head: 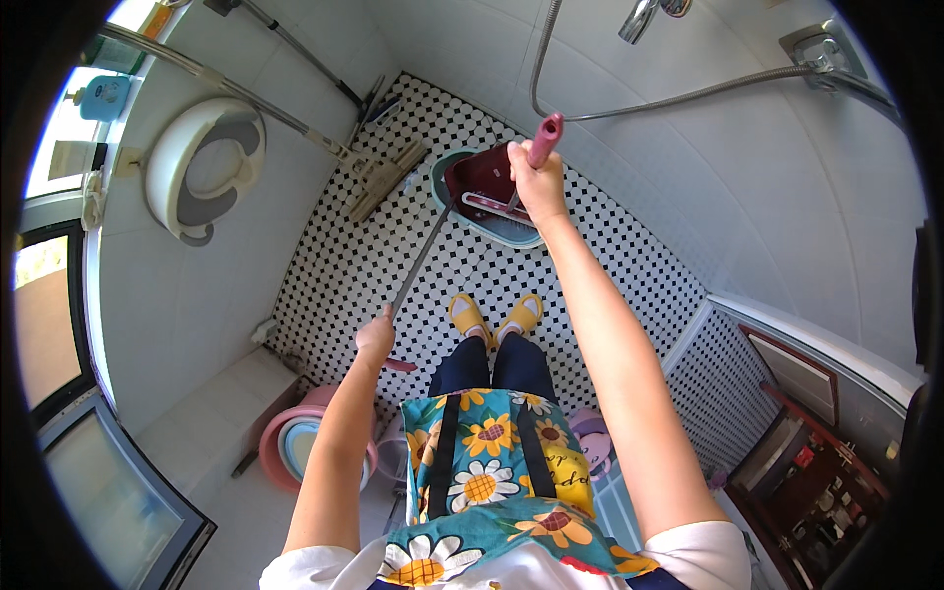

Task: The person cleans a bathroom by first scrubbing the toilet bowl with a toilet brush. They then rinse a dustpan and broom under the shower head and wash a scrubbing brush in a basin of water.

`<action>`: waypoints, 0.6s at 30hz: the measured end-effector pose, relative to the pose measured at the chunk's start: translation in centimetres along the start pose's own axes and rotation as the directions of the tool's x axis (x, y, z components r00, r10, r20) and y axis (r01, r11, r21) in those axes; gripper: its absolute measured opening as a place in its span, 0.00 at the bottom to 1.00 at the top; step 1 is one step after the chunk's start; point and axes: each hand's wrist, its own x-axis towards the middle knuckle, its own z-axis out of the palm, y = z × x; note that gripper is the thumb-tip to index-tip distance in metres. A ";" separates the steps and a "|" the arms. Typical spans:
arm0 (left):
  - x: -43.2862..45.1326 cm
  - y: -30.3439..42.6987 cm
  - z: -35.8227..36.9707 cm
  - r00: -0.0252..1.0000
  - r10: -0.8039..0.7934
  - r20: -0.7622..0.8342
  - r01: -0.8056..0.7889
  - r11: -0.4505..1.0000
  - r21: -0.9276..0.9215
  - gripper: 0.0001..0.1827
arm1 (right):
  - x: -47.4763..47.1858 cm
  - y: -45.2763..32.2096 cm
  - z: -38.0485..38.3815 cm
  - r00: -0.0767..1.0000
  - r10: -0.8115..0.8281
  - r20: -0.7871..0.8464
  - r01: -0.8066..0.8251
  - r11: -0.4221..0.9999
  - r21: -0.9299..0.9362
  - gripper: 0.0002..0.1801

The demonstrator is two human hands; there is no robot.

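My right hand (540,183) is closed around the pink handle (546,140) of a dark red dustpan (479,177). The pan lies over a light-blue plastic basin (509,237) on the tiled floor. My left hand (376,338) grips a long grey pole (420,267), whose pink end (400,365) shows just behind the hand. The pole's far end runs up to the dustpan and basin, where bristles show beside the pan; whether they belong to this pole I cannot tell.
A sponge mop head (383,181) rests on the floor at left, its pole leaning across the wall. A white-and-grey ring-shaped seat (205,169) hangs on that wall. Nested basins (276,450) stand lower left. A metal shower hose (686,88) loops along the right wall. Yellow slippers (467,316) are on my feet.
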 end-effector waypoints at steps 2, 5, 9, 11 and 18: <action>0.2 0.3 0.0 1.000 -0.003 0.014 0.003 1.000 -0.005 0.27 | 0.3 -0.4 1.1 0.999 0.024 0.031 -0.028 0.992 0.121 0.16; 0.0 0.4 0.0 1.000 -0.012 0.008 0.012 1.000 -0.027 0.26 | -0.4 -1.6 2.5 0.933 0.221 0.285 -0.224 0.974 -0.024 0.17; -0.2 0.5 -0.9 1.000 0.008 -0.010 -0.008 1.000 0.007 0.25 | -3.7 2.5 1.6 0.885 -0.023 0.465 0.141 0.965 -0.222 0.12; 0.5 -0.2 -1.2 1.000 0.006 -0.004 -0.006 0.999 -0.033 0.25 | -3.3 3.2 1.3 0.858 -0.095 0.505 0.222 0.955 -0.197 0.09; -1.1 -1.5 -1.3 1.000 -0.018 -0.025 0.018 1.000 0.013 0.27 | -1.0 1.5 -2.8 0.910 0.155 0.385 -0.046 0.959 -0.278 0.12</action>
